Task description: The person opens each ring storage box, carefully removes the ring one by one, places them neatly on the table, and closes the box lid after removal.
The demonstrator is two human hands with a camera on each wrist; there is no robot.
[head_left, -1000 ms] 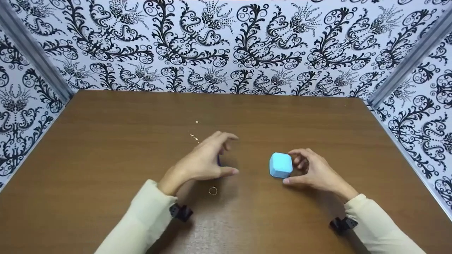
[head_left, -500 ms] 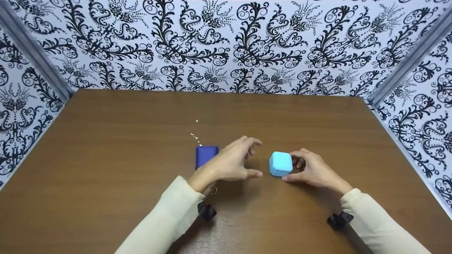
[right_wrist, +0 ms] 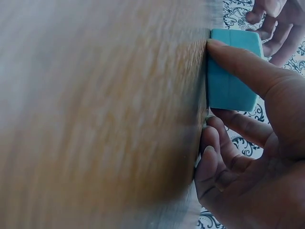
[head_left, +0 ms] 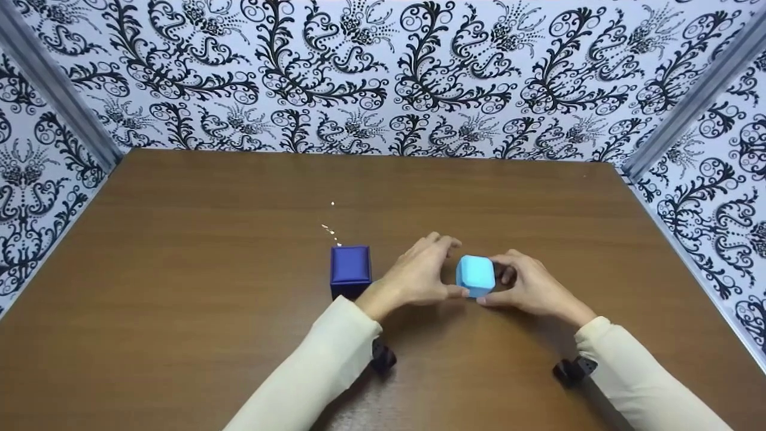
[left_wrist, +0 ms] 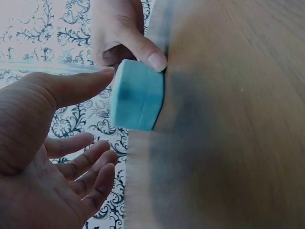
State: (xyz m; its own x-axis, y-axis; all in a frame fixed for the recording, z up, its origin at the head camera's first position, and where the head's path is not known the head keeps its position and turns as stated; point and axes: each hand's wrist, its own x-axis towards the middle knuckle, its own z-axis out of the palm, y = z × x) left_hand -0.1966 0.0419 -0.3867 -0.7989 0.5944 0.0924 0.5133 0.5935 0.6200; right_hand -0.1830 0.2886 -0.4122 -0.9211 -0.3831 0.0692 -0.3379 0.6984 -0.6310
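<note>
"Pinched the light-blue box (head_left: pixel 477 272) with the right hand (head_left: pixel 523 284); spread the left hand (head_left: pixel 419 272) beside it."
"Sat where?"
"On the table (head_left: pixel 179 287), nearer right edge than left."
"Attempted what?"
"Likely readied a two-handed hold; called for closing left fingers."

woodgrain, satin sheen and matt pastel

the bench (head_left: pixel 209 251) looks like wood or a wood-grain laminate, smooth and semi-glossy, with a pale glare on its near side. the light blue box (head_left: pixel 477 272) has smooth, matt, plastic-like faces. the dark blue box (head_left: pixel 350 264) shows a satin sheen across its top, like leatherette. the wall panels (head_left: pixel 323 78) look papery, smooth and printed, beside dull grey corner strips (head_left: pixel 66 96) that pass for metal. the sleeves (head_left: pixel 323 353) are soft, matt cream cloth; the wrist cameras (head_left: pixel 574 371) look like black plastic. small flecks (head_left: pixel 331 231) glint brightly, material unclear.
</note>
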